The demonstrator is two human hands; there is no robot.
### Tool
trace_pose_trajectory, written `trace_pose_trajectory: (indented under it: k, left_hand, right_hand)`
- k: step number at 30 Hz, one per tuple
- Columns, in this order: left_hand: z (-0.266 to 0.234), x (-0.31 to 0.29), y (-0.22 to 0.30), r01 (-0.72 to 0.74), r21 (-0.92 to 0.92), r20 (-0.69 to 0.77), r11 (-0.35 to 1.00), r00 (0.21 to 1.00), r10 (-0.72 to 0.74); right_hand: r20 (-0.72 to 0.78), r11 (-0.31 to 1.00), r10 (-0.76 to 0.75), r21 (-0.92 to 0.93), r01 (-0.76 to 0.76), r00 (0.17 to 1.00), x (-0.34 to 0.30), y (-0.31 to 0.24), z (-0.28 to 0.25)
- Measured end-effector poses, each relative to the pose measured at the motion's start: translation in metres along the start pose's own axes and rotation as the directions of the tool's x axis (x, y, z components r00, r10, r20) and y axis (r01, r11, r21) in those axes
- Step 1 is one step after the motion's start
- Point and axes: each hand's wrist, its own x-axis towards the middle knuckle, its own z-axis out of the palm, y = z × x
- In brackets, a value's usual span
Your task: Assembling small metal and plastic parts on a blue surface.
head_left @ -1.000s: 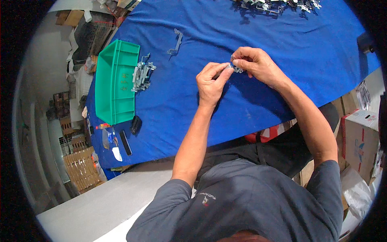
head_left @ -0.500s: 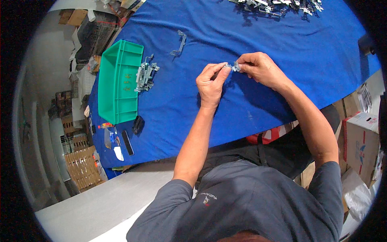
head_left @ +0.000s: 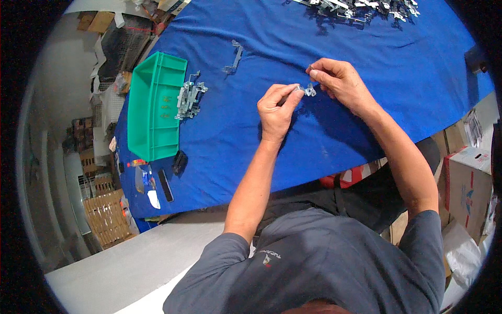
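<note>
My left hand [head_left: 275, 112] is closed in a pinch around a small metal bracket [head_left: 310, 91], whose silvery end juts out to the right of the thumb and fingertips. Just above and to the right of that end is my right hand [head_left: 339, 82], apart from the bracket. Its thumb and forefinger are pressed together, and a tiny dark bit shows at the tips, too small to name. A single metal bracket [head_left: 236, 57] lies on the blue cloth [head_left: 225, 152], farther off to the left. Beside the green bin is a small heap of metal brackets [head_left: 191, 99].
The green plastic bin [head_left: 183, 65] at the left holds a few small brass-coloured pieces [head_left: 166, 107]. A large pile of metal brackets [head_left: 361, 8] spreads along the far edge. Near the left edge lie a black flat bar [head_left: 165, 185] and a black object [head_left: 179, 163]. A carton [head_left: 469, 183] stands at right.
My right hand has moved up and away from the bracket, leaving a gap. My left hand has shifted slightly right and still grips the bracket.
</note>
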Motion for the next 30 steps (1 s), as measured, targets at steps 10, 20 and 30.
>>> trace_pose_trajectory:
  k: [10, 20, 30]
  left_hand:
    - [-0.002, -0.001, -0.012, 0.087, -0.129, -0.062, 0.988, 0.993, -0.096]
    - [-0.002, 0.0, -0.003, 0.072, -0.031, 0.001, 0.997, 0.997, -0.072]
    - [-0.003, 0.001, -0.001, 0.037, 0.029, 0.09, 0.999, 0.995, -0.04]
  right_hand:
    - [0.145, 0.979, 0.047, -0.204, -0.017, 0.988, -0.003, 0.002, 0.0]
    - [0.151, 0.99, 0.078, -0.125, -0.059, 0.985, -0.003, 0.007, -0.001]
    - [0.139, 0.997, 0.041, 0.06, -0.05, 0.989, 0.0, 0.009, 0.001]
